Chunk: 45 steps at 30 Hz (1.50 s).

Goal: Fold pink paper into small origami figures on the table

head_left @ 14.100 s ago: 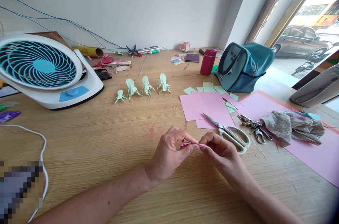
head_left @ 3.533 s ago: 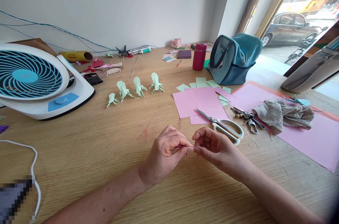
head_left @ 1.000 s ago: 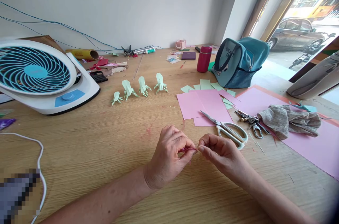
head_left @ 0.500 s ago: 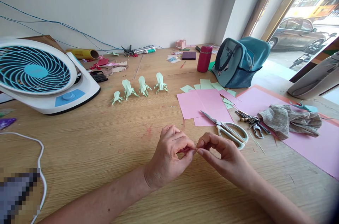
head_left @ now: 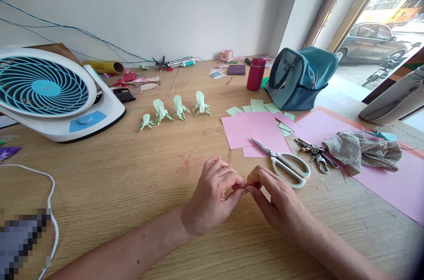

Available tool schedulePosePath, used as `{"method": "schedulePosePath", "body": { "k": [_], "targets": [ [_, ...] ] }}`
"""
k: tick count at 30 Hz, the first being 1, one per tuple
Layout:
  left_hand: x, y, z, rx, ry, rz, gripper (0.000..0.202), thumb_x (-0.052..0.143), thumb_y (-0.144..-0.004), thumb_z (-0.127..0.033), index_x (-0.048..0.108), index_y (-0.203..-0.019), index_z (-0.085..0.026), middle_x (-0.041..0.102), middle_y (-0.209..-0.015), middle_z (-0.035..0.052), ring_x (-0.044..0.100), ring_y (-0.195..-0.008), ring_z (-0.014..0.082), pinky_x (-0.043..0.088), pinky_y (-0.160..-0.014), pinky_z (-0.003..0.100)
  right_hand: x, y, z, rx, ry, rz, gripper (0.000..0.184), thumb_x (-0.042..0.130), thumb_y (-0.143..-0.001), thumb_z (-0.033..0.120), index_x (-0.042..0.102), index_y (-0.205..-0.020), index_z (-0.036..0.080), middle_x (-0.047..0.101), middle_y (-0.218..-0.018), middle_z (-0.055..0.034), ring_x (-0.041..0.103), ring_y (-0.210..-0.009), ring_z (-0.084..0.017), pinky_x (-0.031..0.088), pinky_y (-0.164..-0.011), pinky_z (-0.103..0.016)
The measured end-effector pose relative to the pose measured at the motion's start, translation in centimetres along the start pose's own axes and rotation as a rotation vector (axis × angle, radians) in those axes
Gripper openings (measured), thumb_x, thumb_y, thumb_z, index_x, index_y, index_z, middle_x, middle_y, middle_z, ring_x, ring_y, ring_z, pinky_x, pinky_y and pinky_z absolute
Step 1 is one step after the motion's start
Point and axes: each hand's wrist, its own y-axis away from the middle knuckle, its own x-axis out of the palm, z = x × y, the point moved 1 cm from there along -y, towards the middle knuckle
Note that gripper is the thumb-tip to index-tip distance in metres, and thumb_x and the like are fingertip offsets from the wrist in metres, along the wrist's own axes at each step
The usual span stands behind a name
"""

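White plain wall [head_left: 172, 1] seen behind far tabletop edge; blue wires [head_left: 66, 28] strung across it. Light wood-grain tabletop [head_left: 109, 183] lit evenly. Brown-framed window [head_left: 380, 10] at right; daylight admitted, parked car [head_left: 371, 41] seen outside.

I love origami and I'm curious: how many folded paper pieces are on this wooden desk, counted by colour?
Pale green folded paper figures, standing in a row: 4
Small pink folded paper piece, mostly hidden, pinched between the left hand and right hand: 1
Total: 5
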Motion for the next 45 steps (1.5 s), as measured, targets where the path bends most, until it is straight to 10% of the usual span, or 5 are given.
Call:
{"method": "schedulePosePath", "body": {
  "k": [20, 27, 34, 45],
  "targets": [
    [0.7, 0.0, 0.6, -0.128, 0.136, -0.011, 0.013, 0.06, -0.083, -0.013, 0.056, -0.072, -0.019, 0.059, -0.068, -0.0027, 0.053, -0.07, 0.014, 0.038, -0.094, 0.037, 0.3, -0.2, 0.0, 0.023, -0.039, -0.066, 0.015, 0.046, -0.099, 0.018, 0.047, -0.084, 0.021, 0.049, -0.076, 0.001, 0.046, -0.068, -0.014, 0.038, -0.063, -0.026],
    [0.5, -0.2, 0.8, -0.181, 0.213, 0.011, 0.015, 0.064, -0.083, -0.012, 0.06, -0.071, -0.019, 0.063, -0.067, -0.0018, 0.054, -0.073, 0.0152, 0.04, -0.087, 0.035, -0.3, 0.0, -1.0, 0.278, -0.289, -0.139, 0.017, 0.042, -0.102, 0.035, 0.053, -0.102, 0.022, 0.057, -0.083, -0.0007, 0.053, -0.065, -0.013, 0.043, -0.06, -0.027],
    [0.3, -0.2, 1.3, -0.177, 0.403, -0.107, 0.01, 0.068, -0.087, -0.021, 0.069, -0.077, -0.02, 0.069, -0.075, 0.0015, 0.06, -0.08, 0.0166, 0.046, -0.081, 0.032, -0.7, -0.8, -0.1, 0.249, -0.293, 0.093, 0.027, 0.044, -0.1, 0.041, 0.06, -0.093, 0.021, 0.059, -0.087, -0.0028, 0.054, -0.079, -0.016, 0.043, -0.07, -0.028],
    [0.4, 0.1, 0.0, -0.244, 0.506, -0.107, 0.007, 0.072, -0.083, -0.018, 0.074, -0.078, -0.022, 0.072, -0.113, 0.0067, 0.062, -0.108, 0.0225, 0.048, -0.097, 0.041, 0.9, -0.6, 0.0, 0.094, -0.117, -0.052, 0.007, 0.057, -0.088, 0.014, 0.054, -0.087, 0.021, 0.055, -0.083, -0.0021, 0.05, -0.07, -0.015, 0.043, -0.063, -0.027]
  ]
}}
